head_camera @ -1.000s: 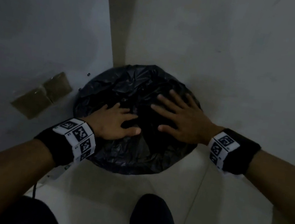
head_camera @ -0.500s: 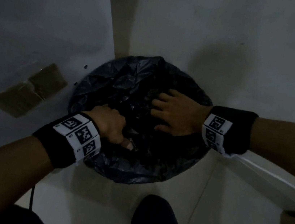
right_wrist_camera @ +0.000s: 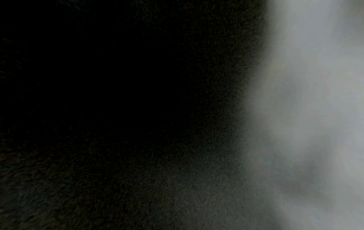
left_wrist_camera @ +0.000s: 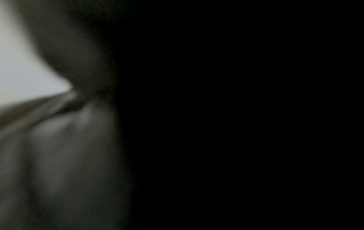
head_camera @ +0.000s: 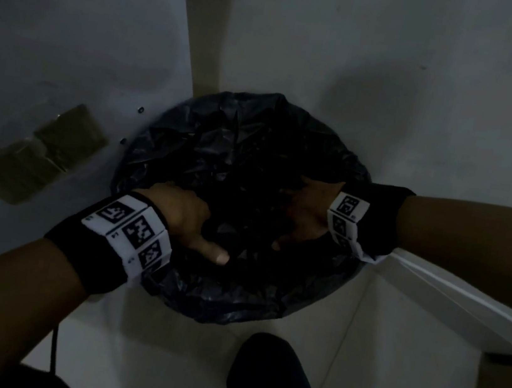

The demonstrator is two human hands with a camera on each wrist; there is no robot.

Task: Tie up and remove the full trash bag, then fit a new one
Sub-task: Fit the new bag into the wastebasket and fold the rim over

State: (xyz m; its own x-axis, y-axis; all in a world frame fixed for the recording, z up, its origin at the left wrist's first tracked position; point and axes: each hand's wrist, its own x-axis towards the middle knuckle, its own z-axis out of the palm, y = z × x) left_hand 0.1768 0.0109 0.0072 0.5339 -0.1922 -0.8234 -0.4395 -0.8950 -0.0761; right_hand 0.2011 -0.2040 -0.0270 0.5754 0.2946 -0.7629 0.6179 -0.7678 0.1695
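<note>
The full trash bag sat in the corner against the walls. The left hand and right hand each clutched bunched plastic, probably gathering the mouth for tying.

From my feed both arms reach in from the bottom corners, each wrist wearing a black band with white marker tags. My left hand is knuckles-up, fingers curled down out of sight, thumb sticking out flat. My right hand angles in from the right, its fingers hidden in darkness, and both wrist cams are just dark blur.
</note>
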